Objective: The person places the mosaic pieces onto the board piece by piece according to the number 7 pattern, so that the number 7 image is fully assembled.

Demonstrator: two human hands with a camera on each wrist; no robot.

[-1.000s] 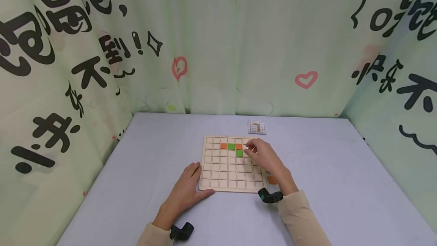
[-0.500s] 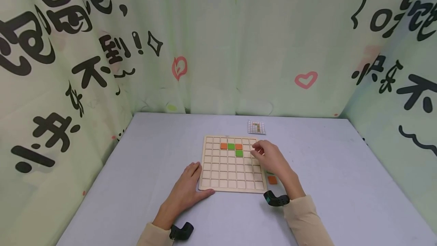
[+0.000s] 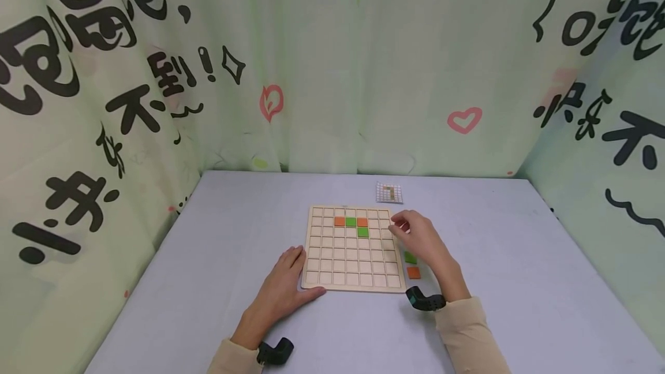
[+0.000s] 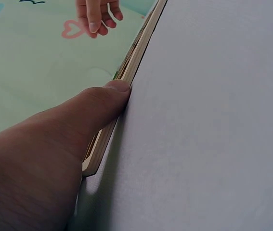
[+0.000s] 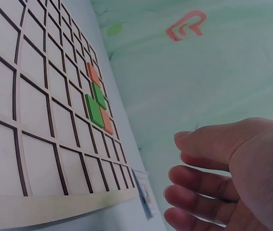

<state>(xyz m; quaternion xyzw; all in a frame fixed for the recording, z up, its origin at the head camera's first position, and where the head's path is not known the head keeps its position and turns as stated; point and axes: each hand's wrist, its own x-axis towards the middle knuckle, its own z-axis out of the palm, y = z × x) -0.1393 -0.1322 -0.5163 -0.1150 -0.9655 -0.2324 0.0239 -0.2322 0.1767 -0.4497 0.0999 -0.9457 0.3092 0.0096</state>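
Head view: left hand (image 3: 284, 281), thumb spread, touches gridded board (image 3: 340, 255), whose edge the loosely curved, empty right hand (image 3: 418, 236) partly hides.

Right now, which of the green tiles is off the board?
The green tile on the table just right of the board, beyond the loose orange tile. The other two green tiles sit in the board's squares.
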